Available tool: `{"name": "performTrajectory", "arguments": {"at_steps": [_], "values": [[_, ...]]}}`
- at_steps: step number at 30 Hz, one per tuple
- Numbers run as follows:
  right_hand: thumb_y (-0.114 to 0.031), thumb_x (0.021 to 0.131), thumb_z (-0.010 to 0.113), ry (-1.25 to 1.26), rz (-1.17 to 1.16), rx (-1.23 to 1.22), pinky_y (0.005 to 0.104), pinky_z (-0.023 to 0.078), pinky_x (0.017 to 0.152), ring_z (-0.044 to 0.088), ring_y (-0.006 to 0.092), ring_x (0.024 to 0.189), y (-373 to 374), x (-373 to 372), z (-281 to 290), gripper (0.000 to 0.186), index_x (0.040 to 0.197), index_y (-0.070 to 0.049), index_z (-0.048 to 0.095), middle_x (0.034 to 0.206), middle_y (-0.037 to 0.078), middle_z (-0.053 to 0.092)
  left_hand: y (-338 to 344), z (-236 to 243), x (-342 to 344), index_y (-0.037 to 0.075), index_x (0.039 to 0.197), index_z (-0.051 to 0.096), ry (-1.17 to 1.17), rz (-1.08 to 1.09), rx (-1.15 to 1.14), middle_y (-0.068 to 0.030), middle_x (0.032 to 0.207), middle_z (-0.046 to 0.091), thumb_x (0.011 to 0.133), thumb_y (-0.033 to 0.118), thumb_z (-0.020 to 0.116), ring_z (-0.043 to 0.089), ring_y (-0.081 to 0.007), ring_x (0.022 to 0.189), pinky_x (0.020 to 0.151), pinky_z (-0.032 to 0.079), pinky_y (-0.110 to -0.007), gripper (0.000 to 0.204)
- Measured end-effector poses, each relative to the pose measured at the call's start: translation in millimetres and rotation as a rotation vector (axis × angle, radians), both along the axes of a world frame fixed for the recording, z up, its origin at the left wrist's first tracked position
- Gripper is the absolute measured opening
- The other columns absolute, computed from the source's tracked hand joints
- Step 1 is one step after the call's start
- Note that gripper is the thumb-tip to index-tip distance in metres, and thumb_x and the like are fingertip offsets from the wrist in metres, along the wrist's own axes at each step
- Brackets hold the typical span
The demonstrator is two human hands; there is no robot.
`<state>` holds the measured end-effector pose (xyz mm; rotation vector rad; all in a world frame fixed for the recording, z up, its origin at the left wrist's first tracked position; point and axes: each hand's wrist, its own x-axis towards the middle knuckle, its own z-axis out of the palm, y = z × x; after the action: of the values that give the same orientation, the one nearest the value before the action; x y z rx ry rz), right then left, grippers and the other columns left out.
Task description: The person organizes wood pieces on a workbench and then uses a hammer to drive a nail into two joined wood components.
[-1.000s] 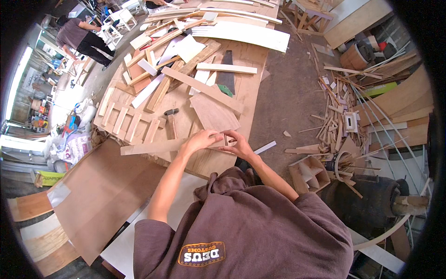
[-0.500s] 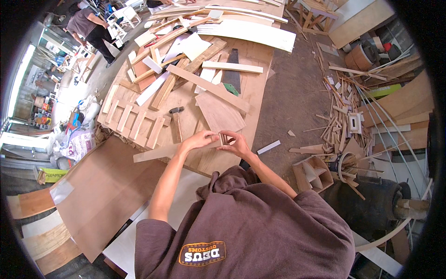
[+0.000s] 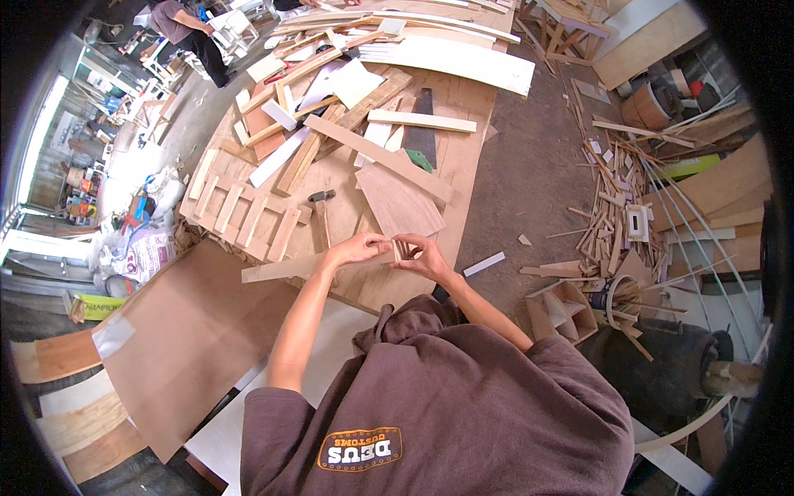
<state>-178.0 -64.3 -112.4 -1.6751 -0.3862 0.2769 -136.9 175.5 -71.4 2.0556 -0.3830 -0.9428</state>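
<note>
A long, pale wooden strip (image 3: 281, 269) is held level over the near edge of the workbench, its left end sticking out past my left forearm. My left hand (image 3: 357, 249) is closed around it near the right end. The fingers of my right hand (image 3: 420, 255) pinch that right end, where small upright wooden edges show between the fingertips; their exact form is hard to make out. Just beyond my hands lie a hammer (image 3: 323, 217) and a tapered plywood piece (image 3: 399, 203). Further left on the bench is a slatted wooden frame (image 3: 240, 217).
A handsaw (image 3: 423, 124) with a green handle lies among piled boards (image 3: 298, 157) on the bench (image 3: 470, 99). Offcuts (image 3: 608, 223) litter the floor at right, near an open wooden box (image 3: 561, 312). A brown sheet (image 3: 198, 339) leans at left. Another person (image 3: 190, 33) stands far left.
The view has shifted slightly, so the bench and its contents sit a little further right. My hands keep the same hold on the wooden strip. The far person has a changed posture.
</note>
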Motion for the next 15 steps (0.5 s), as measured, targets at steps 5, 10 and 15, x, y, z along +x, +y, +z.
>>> {"name": "performTrajectory", "arguments": {"at_steps": [5, 10, 15], "values": [[-0.029, 0.070, 0.093, 0.006, -0.030, -0.017, 0.0317, 0.056, 0.075, 0.066, 0.0160, 0.094, -0.3, -2.3, 0.7, 0.068, 0.128, -0.004, 0.067, 0.121, 0.006, 0.070, -4.2, -8.9, -1.4, 0.000, 0.131, 0.064, -0.006, 0.027, -0.059, -0.0159, 0.119, 0.071, 0.097, 0.058, 0.060, 0.063, -0.0209, 0.112, 0.097, 0.049, -0.037, 0.067], [-0.030, 0.069, 0.094, 0.028, -0.053, -0.017, 0.0340, 0.057, 0.079, 0.066, 0.0171, 0.101, -5.0, -1.2, -1.8, 0.072, 0.130, -0.005, 0.066, 0.124, 0.007, 0.069, -14.1, -5.2, 2.0, 0.000, 0.129, 0.065, -0.035, 0.014, -0.045, -0.0164, 0.117, 0.072, 0.097, 0.058, 0.060, 0.064, -0.0215, 0.111, 0.096, 0.049, -0.037, 0.066], [-0.031, 0.073, 0.090, -0.062, -0.037, -0.090, 0.0383, 0.057, 0.083, 0.068, 0.0244, 0.106, -18.6, 1.4, 2.8, 0.071, 0.133, -0.005, 0.062, 0.125, 0.011, 0.069, -24.1, -0.3, 7.6, 0.002, 0.129, 0.065, -0.067, 0.000, 0.050, -0.0168, 0.118, 0.071, 0.097, 0.057, 0.060, 0.065, -0.0230, 0.111, 0.095, 0.049, -0.037, 0.064]]}}
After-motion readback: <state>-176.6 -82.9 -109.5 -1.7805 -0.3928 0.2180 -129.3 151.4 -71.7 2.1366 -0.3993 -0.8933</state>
